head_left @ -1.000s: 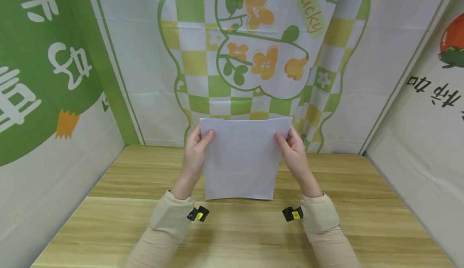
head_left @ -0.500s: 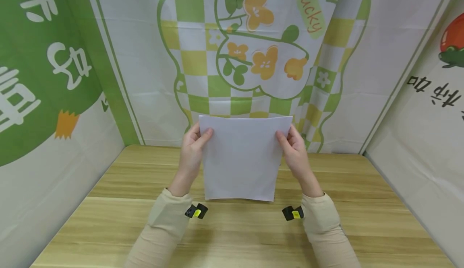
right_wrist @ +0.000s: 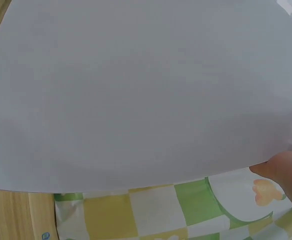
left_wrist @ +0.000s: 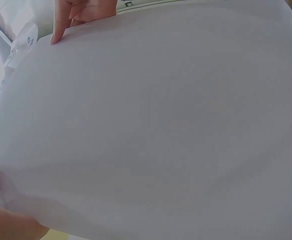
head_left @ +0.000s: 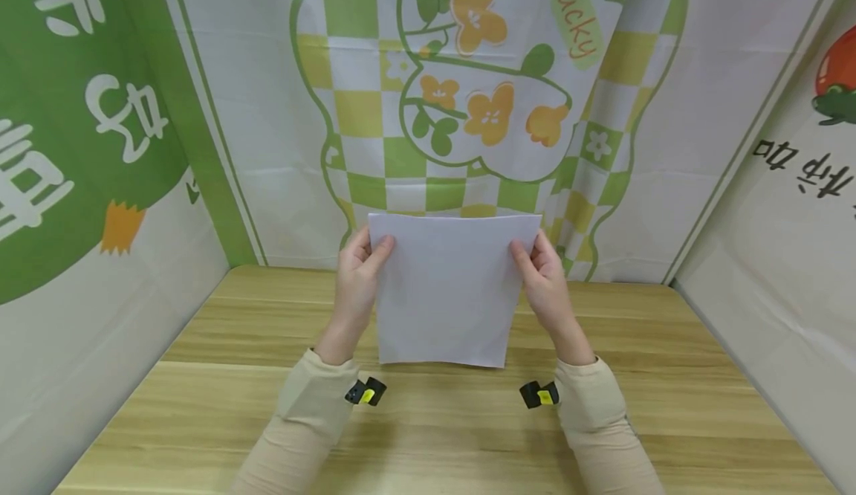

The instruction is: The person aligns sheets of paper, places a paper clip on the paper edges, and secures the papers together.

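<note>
White rectangular paper, plain on the face in view [head_left: 446,290], is held up over the light wood-grain desk [head_left: 441,435], before the green-and-yellow checked fabric backdrop [head_left: 354,116]. Left hand [head_left: 353,283]: grip pinches the left edge near the upper corner, thumb on the near face. Right hand [head_left: 547,283]: grip pinches the right edge likewise, near its upper corner. Whether the paper is one layer or several cannot be told.

Assessment: the item is judged very light, smooth and flexible, with little stiffness of its own; the top edge sags slightly between the hands. It should crease or tear under a hard squeeze or uneven pull. Recommended hold: both side edges close to the upper corners, light thumb pressure, even tension, centre left untouched
</note>
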Tool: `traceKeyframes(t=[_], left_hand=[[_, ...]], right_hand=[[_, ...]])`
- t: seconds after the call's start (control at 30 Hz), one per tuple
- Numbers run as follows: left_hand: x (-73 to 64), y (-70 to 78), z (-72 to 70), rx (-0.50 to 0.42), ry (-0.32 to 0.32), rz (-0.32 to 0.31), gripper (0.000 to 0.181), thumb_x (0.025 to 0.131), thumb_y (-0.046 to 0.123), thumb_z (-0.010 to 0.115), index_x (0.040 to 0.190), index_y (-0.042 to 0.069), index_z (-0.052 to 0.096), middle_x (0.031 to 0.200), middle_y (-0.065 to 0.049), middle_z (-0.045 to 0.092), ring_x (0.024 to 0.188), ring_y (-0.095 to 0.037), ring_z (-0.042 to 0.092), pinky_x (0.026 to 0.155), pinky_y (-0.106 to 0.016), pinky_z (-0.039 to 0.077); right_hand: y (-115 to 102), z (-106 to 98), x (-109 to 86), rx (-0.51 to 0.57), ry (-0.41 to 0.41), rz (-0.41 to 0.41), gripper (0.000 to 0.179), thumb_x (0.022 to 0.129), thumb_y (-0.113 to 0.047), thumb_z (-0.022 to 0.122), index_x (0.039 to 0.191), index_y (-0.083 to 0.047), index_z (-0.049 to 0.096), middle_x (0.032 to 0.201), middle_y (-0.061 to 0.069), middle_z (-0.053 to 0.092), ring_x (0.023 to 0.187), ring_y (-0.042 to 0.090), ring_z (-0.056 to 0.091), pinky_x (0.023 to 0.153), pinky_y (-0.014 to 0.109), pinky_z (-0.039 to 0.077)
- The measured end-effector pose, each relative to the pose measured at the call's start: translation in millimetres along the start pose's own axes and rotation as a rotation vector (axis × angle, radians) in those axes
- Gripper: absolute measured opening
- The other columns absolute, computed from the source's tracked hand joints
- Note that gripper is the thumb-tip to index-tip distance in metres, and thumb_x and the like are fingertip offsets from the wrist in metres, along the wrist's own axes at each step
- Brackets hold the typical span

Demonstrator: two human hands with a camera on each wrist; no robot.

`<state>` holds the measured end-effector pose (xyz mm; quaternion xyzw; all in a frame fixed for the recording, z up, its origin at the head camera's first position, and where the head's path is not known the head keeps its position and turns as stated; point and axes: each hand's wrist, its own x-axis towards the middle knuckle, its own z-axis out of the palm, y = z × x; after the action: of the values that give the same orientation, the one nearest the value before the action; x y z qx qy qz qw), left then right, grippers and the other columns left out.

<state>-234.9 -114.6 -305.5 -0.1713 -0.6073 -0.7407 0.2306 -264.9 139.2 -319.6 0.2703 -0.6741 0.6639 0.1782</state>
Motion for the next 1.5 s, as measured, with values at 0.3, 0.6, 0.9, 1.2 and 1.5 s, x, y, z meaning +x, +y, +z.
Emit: traceKeyframes(t=[0.3,0.6,0.9,1.2,1.5], left_hand=[[-1.0,-3.4,-1.2,0.034,0.011,-0.018,0.025,0.094,0.002,0.052,0.116,-0.008,0.055,0.092,0.008,0.062,0.085,-0.008,0.057,0.077,-0.023,0.044],[-1.3,-6.1,-1.7,0.043,0.012,-0.029,0.024,0.094,0.004,0.053,0.115,-0.008,0.056,0.092,0.006,0.062,0.085,-0.009,0.057,0.076,-0.023,0.045],[-5.3,-15.0,-7.2,0.051,-0.026,-0.061,0.03,0.09,0.003,0.059,0.118,-0.006,0.056,0.098,0.005,0.064,0.089,-0.011,0.059,0.08,-0.024,0.047],[-10.5,-29.8,-14.1,0.093,-0.067,-0.117,0.035,0.09,0.006,0.061,0.124,-0.001,0.055,0.112,-0.013,0.061,0.095,-0.014,0.061,0.082,-0.026,0.049],[-13.9,-31.7,-12.9,0.088,-0.06,-0.098,0.031,0.092,0.006,0.058,0.122,-0.003,0.055,0.104,-0.009,0.063,0.087,-0.012,0.063,0.075,-0.025,0.051]], right_hand=[[6.4,0.3,-0.8,-0.009,0.004,0.017,0.032,0.1,-0.015,0.047,0.127,0.001,0.044,0.104,-0.002,0.059,0.094,0.01,0.061,0.08,0.022,0.05],[10.0,0.1,-1.2,-0.018,0.001,0.03,0.034,0.1,-0.015,0.046,0.129,0.002,0.042,0.104,-0.003,0.06,0.094,0.009,0.061,0.08,0.021,0.05],[8.7,1.1,-0.5,-0.023,0.014,0.004,0.031,0.099,-0.012,0.047,0.125,0.005,0.045,0.102,-0.003,0.061,0.091,0.009,0.061,0.079,0.022,0.05],[6.1,1.2,-0.5,-0.027,0.012,0.004,0.031,0.1,-0.013,0.047,0.126,0.004,0.045,0.103,-0.003,0.061,0.092,0.01,0.061,0.079,0.022,0.05],[9.1,-0.7,-3.0,0.002,-0.015,0.049,0.037,0.096,-0.009,0.053,0.13,0.001,0.04,0.111,0.001,0.057,0.101,0.011,0.059,0.084,0.021,0.049]])
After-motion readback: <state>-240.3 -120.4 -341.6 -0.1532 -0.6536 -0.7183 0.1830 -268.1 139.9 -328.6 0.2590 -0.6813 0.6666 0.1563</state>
